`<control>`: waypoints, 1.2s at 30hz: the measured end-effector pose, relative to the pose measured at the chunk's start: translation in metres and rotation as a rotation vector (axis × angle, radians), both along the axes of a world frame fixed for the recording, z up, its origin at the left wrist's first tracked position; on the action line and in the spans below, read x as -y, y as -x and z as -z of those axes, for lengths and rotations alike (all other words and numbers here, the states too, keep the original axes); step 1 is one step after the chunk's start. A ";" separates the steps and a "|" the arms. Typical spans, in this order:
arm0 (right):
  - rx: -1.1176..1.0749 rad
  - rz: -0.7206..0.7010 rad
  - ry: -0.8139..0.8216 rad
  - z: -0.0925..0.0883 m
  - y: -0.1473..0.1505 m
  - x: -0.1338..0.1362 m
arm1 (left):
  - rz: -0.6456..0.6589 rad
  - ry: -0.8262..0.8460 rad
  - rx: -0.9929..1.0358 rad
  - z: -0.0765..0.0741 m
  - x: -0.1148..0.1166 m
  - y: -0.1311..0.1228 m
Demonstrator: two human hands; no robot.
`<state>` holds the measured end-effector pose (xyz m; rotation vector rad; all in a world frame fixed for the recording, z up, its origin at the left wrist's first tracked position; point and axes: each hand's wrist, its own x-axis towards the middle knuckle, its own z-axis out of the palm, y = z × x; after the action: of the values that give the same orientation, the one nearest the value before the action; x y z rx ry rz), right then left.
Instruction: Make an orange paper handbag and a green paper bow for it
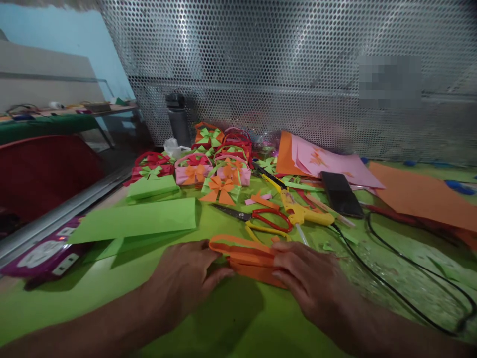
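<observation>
An orange paper handbag point(257, 271) with a looped handle strip is held low over the green table between both hands. My left hand point(188, 271) grips its left end, fingers behind and thumb in front. On its right end, my right hand point(311, 273) pinches the paper between thumb and fingers. Just beyond the bag lie scissors point(270, 219) with red and yellow handles. A yellow glue gun point(301, 211) rests to their right, its black cord trailing across the table. Left of the hands is a folded light-green paper sheet point(137, 219).
Finished small paper bags with bows point(196, 171) cluster at the back, before a dark bottle point(179, 122). A black phone point(341, 194), pink sheets point(331, 156) and an orange sheet point(421, 194) lie right. A purple power strip point(48, 253) sits left; a perforated metal panel point(261, 59) stands behind.
</observation>
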<state>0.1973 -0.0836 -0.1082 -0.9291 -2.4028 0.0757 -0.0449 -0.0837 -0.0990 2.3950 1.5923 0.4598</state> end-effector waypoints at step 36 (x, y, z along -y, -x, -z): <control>0.092 0.086 -0.344 0.002 0.001 -0.014 | -0.014 0.927 1.609 0.004 -0.014 -0.045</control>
<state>0.1959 -0.0693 -0.1105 -0.8854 -2.3525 -0.4077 -0.0002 -0.0695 -0.1032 0.7191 0.6804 0.9630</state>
